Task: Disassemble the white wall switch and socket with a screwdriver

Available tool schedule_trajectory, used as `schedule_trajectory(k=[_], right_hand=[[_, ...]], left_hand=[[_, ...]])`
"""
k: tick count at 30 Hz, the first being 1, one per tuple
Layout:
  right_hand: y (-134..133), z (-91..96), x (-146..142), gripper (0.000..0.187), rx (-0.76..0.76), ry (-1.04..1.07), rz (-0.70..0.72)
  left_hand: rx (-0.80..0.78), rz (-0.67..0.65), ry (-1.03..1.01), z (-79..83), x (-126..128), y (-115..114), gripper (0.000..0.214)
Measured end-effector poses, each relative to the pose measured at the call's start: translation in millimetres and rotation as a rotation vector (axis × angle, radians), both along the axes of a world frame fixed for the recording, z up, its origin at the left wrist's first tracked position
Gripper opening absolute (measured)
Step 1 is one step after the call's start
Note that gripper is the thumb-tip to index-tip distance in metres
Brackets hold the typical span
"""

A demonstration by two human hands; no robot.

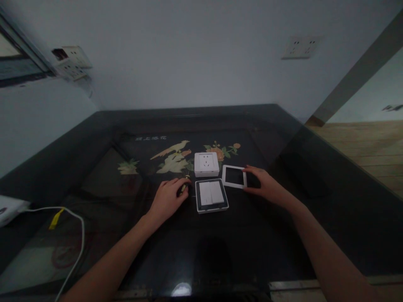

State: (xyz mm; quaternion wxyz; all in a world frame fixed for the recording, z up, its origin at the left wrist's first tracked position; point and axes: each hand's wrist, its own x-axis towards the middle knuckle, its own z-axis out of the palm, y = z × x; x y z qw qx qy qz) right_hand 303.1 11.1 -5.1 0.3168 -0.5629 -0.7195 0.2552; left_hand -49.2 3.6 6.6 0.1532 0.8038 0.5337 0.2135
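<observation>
My right hand (pixel 263 184) grips the right edge of a white square cover frame (pixel 234 185), thumb below and fingers above, with its left edge close to the switch box. My left hand (pixel 170 195) is closed on a small dark and yellow object (pixel 183 189), mostly covered by the fingers; its kind cannot be made out. Between the hands lies a white wall switch (pixel 211 193) in a square box, its dark inner border uncovered. Just behind it stands a boxed white wall socket (pixel 206 164) with its face up.
The glossy black tabletop (pixel 245 247) carries a bird-and-flower picture. At left, a white cable (pixel 82 239) with a yellow tag runs from a white device (pixel 12 209). Wall sockets (pixel 302 47) are set in the wall behind.
</observation>
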Motion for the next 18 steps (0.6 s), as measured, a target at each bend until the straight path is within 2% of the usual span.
schedule_trajectory(k=[5, 8, 13, 18], right_hand=[[-9, 21.5, -21, 0.027, 0.100, 0.064, -0.056], [-24, 37.0, -49, 0.020, 0.100, 0.133, 0.002], [-55, 46.7, -98, 0.026, 0.007, 0.244, 0.219], [-71, 49.1, -118, 0.026, -0.106, 0.452, 0.318]], left_hand=[[0.010, 0.063, -0.175, 13.1, -5, 1, 0.026], [0.043, 0.041, -0.268, 20.5, -1, -9, 0.031], [-0.009, -0.171, -0.505, 20.2, 15, -38, 0.044], [-0.052, -0.344, -0.483, 20.1, 30, -61, 0.047]])
